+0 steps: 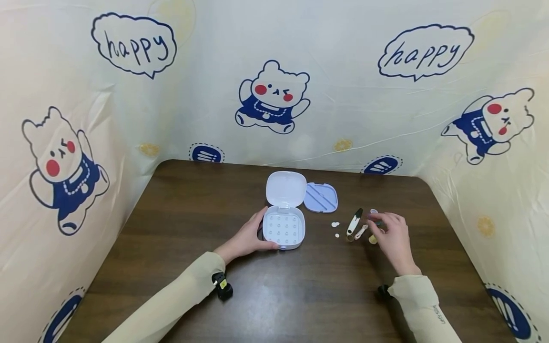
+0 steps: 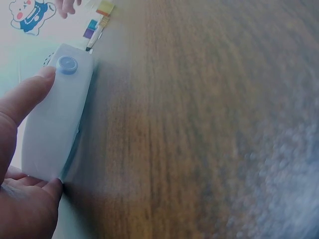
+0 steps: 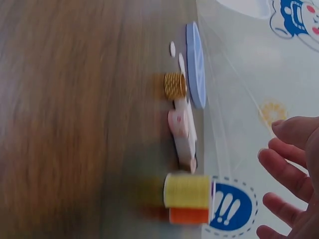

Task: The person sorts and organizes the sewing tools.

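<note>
My left hand [image 1: 248,239] holds the pale lavender box [image 1: 291,246] at its left side, fingers around the edge and thumb along the front, close to the round latch button [image 2: 67,64]. The box's lid [image 1: 286,189] stands open, and rows of small pegs show on the white panel [image 1: 283,228] inside. On the right, my right hand [image 1: 391,238] hovers over thread spools with loosely bent, spread fingers and nothing in its grasp. Below it are a yellow spool [image 3: 187,191] and an orange spool [image 3: 189,216]. Its fingers partly hide other spools in the head view.
Thread snips [image 1: 354,221] lie between box and right hand, beside a gold thimble [image 3: 174,86] and a small pink-and-white piece [image 3: 180,134]. White discs [image 1: 335,224] lie nearer the box. A lavender tray [image 1: 321,197] rests behind them. Printed cloth [image 1: 334,57] surrounds the table's far edge.
</note>
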`<state>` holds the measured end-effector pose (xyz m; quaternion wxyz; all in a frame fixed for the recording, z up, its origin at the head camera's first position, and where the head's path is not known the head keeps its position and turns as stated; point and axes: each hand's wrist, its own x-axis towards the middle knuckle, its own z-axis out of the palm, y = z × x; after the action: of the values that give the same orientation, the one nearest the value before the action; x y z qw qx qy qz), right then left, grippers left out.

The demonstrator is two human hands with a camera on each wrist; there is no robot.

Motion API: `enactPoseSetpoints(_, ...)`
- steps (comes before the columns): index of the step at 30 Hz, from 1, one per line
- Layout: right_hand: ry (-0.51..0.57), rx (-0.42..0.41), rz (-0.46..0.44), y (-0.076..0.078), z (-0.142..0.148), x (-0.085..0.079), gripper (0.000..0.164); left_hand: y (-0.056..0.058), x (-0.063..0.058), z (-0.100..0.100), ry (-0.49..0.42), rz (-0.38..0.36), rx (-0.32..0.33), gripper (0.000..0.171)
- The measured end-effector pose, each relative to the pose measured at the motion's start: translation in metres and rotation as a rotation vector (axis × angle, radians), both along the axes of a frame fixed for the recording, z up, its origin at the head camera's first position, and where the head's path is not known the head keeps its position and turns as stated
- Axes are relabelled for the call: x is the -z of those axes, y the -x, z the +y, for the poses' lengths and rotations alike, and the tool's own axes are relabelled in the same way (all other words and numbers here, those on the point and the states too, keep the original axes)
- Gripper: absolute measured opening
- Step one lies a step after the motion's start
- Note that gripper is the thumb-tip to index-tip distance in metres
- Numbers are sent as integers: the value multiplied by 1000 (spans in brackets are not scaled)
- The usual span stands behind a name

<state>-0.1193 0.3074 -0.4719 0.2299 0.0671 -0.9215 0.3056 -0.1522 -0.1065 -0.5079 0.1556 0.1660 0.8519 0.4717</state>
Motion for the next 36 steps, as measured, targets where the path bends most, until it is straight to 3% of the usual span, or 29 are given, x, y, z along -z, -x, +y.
enactPoseSetpoints(11,55,64,-51,-7,27,-2,16,0,-2,0,-9,-3,1,123)
enactPoseSetpoints(20,88,103,-280,-17,51,-6,32,0,-2,0,-15,1,4,123)
enactPoseSetpoints(30,36,13,-431,-18,76,12,47,-1,-1,0,-17,7,4,123)
enactPoseSetpoints(36,29,-34,-421,-17,79,19,46,-1,0,0,-18,9,4,124)
